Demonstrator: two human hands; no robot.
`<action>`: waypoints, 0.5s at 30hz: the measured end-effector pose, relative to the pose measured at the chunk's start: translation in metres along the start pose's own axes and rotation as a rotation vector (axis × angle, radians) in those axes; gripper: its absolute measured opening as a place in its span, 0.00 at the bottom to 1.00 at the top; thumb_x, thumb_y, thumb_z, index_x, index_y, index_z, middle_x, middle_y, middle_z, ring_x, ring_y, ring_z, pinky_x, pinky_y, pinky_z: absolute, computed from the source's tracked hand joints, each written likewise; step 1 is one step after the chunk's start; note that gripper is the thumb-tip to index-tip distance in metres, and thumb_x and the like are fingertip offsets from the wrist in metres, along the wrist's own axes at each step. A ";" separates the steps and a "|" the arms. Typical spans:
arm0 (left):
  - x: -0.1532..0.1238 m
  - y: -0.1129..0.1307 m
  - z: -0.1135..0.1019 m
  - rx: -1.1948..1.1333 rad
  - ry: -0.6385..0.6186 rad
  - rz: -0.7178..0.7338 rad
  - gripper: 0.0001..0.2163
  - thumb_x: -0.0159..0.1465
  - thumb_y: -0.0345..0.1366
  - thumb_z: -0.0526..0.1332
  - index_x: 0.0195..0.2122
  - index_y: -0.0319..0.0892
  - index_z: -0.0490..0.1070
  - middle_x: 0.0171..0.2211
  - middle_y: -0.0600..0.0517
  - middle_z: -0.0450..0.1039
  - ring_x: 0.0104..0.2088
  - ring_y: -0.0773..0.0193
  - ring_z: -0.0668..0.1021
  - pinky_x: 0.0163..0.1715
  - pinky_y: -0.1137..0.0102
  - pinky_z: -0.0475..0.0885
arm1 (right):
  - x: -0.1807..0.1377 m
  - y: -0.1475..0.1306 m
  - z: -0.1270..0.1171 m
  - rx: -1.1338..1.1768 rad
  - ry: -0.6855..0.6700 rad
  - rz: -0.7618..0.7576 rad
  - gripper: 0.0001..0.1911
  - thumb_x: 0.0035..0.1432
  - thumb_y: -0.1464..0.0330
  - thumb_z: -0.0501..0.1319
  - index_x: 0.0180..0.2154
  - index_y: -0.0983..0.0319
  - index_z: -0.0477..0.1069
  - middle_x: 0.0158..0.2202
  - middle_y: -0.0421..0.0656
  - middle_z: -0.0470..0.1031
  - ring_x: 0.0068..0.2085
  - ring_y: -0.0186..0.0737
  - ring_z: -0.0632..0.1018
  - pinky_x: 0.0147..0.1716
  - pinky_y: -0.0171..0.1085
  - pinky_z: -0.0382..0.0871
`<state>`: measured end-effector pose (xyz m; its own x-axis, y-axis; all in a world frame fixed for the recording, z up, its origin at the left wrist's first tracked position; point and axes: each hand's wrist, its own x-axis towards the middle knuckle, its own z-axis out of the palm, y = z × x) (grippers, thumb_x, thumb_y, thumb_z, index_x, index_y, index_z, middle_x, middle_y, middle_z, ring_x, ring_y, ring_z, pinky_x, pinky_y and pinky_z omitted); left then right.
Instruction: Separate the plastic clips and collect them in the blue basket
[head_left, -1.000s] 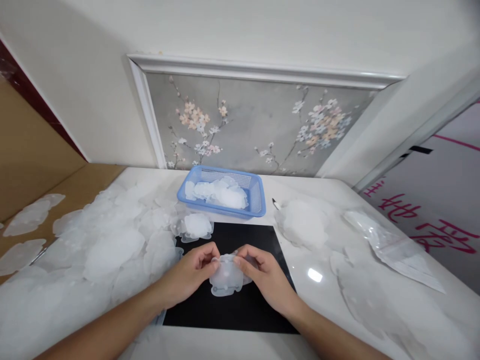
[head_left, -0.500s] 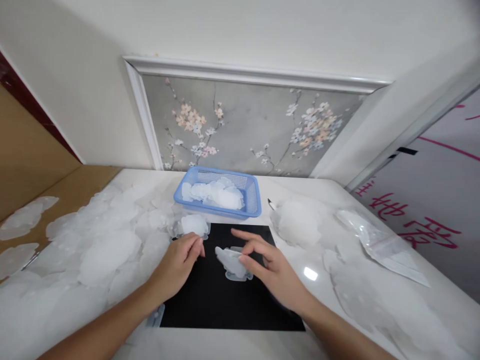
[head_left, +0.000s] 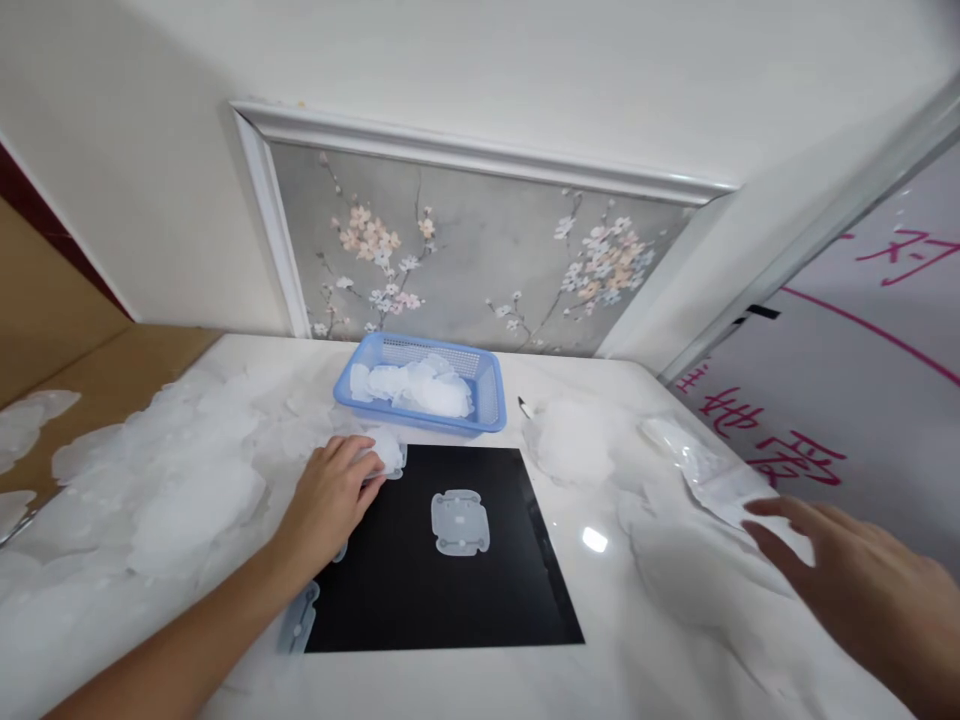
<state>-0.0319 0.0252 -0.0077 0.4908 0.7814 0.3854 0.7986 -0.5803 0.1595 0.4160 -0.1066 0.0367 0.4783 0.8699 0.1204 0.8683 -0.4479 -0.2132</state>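
Observation:
A small translucent plastic piece (head_left: 460, 522) lies flat in the middle of the black mat (head_left: 442, 600). My left hand (head_left: 328, 495) rests at the mat's upper left corner, its fingers curled onto another translucent piece (head_left: 388, 452) there. My right hand (head_left: 855, 580) hovers far to the right over the white table, fingers spread and holding nothing, close to a clear plastic bag (head_left: 701, 465).
A blue basket (head_left: 484, 400) with several translucent pieces stands behind the mat. Many white translucent sheets (head_left: 187, 480) cover the table's left side, and a pile (head_left: 574, 440) lies right of the mat. A floral wall panel (head_left: 480, 260) backs the table.
Both hands let go of the piece, which now lies on the mat. My left hand moved up-left to another piece. My right hand swung far right toward the bag.

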 end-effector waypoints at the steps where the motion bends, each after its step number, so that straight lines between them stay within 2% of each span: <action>1: 0.000 0.002 -0.004 0.010 0.027 0.002 0.08 0.66 0.33 0.57 0.33 0.43 0.75 0.44 0.45 0.78 0.44 0.49 0.76 0.40 0.57 0.71 | -0.002 -0.014 0.002 0.062 0.006 -0.057 0.10 0.49 0.57 0.59 0.32 0.53 0.75 0.39 0.55 0.81 0.40 0.59 0.79 0.35 0.52 0.67; 2: -0.001 0.005 -0.008 0.007 0.061 -0.007 0.09 0.67 0.34 0.56 0.33 0.44 0.75 0.43 0.46 0.78 0.42 0.50 0.77 0.38 0.58 0.71 | -0.005 -0.033 0.005 0.159 0.006 -0.114 0.11 0.51 0.57 0.59 0.33 0.54 0.75 0.37 0.53 0.81 0.38 0.57 0.80 0.36 0.50 0.69; 3: -0.002 0.008 -0.013 -0.020 0.094 -0.027 0.10 0.68 0.35 0.55 0.34 0.44 0.75 0.43 0.46 0.78 0.40 0.52 0.78 0.37 0.60 0.71 | -0.008 -0.054 0.009 0.266 -0.048 -0.187 0.12 0.54 0.57 0.57 0.36 0.55 0.75 0.37 0.51 0.81 0.37 0.53 0.80 0.38 0.49 0.70; 5: -0.003 0.016 -0.019 -0.174 0.108 -0.097 0.11 0.69 0.38 0.52 0.37 0.45 0.74 0.46 0.48 0.77 0.34 0.58 0.79 0.33 0.64 0.73 | -0.013 -0.101 0.022 0.425 -0.216 -0.316 0.14 0.60 0.57 0.54 0.38 0.55 0.75 0.37 0.48 0.80 0.37 0.49 0.80 0.37 0.45 0.72; 7: -0.003 0.024 -0.022 -0.447 0.025 -0.219 0.12 0.70 0.43 0.50 0.38 0.45 0.71 0.49 0.48 0.75 0.32 0.63 0.79 0.30 0.67 0.74 | -0.019 -0.144 0.040 0.495 -0.366 -0.427 0.14 0.62 0.59 0.55 0.41 0.57 0.75 0.40 0.47 0.78 0.37 0.46 0.79 0.37 0.43 0.73; 9: -0.003 0.029 -0.020 -0.730 -0.095 -0.338 0.14 0.70 0.47 0.49 0.38 0.45 0.69 0.48 0.48 0.75 0.34 0.63 0.79 0.32 0.68 0.75 | -0.023 -0.176 0.060 0.503 -0.368 -0.521 0.11 0.58 0.64 0.63 0.43 0.58 0.74 0.44 0.49 0.75 0.44 0.49 0.78 0.44 0.46 0.72; 10: -0.003 0.031 -0.017 -0.830 -0.143 -0.384 0.15 0.70 0.48 0.49 0.38 0.45 0.69 0.46 0.49 0.75 0.35 0.62 0.79 0.34 0.67 0.76 | -0.026 -0.187 0.069 0.511 -0.367 -0.556 0.11 0.52 0.67 0.67 0.40 0.59 0.74 0.44 0.48 0.74 0.45 0.51 0.77 0.46 0.48 0.72; 12: -0.004 0.031 -0.010 -0.931 -0.188 -0.434 0.13 0.67 0.47 0.54 0.35 0.44 0.70 0.42 0.49 0.75 0.37 0.60 0.78 0.37 0.66 0.75 | -0.029 -0.200 0.085 0.620 -0.390 -0.577 0.09 0.48 0.72 0.68 0.32 0.59 0.70 0.41 0.46 0.73 0.45 0.51 0.75 0.46 0.48 0.70; 15: -0.005 0.025 -0.001 -0.977 -0.178 -0.458 0.06 0.60 0.39 0.64 0.36 0.44 0.71 0.46 0.49 0.74 0.44 0.56 0.77 0.45 0.63 0.72 | -0.031 -0.203 0.099 1.065 -0.576 -0.433 0.10 0.53 0.68 0.65 0.28 0.58 0.63 0.35 0.40 0.74 0.38 0.43 0.75 0.41 0.43 0.69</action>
<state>-0.0148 0.0061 -0.0045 0.3235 0.9460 -0.0188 0.3360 -0.0963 0.9369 0.2117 -0.0219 -0.0202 -0.1717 0.9851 -0.0037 0.2777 0.0448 -0.9596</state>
